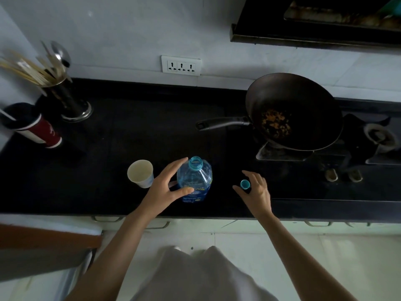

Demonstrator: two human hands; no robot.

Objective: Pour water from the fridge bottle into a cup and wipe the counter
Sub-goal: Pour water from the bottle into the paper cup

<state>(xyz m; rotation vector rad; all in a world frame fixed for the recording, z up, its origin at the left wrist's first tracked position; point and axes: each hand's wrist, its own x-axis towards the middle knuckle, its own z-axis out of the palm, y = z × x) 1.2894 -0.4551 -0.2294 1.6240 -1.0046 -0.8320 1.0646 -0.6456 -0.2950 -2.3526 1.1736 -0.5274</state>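
A clear plastic water bottle (195, 181) with a blue label stands upright and uncapped on the black counter (130, 137), near its front edge. My left hand (167, 187) wraps it from the left, thumb on the label and fingers along the shoulder. Just left of that hand stands a white paper cup (141, 173), upright; I cannot tell whether there is water in it. To the right of the bottle, my right hand (256, 192) holds the small blue cap (244, 184) between thumb and fingertips, low over the counter.
A dark wok (299, 109) with food scraps sits on the stove at right, its handle (223, 123) pointing toward the bottle. A utensil holder (67, 98) and a red-and-white cup (41, 131) stand at the left. A wall socket (181, 65) is behind.
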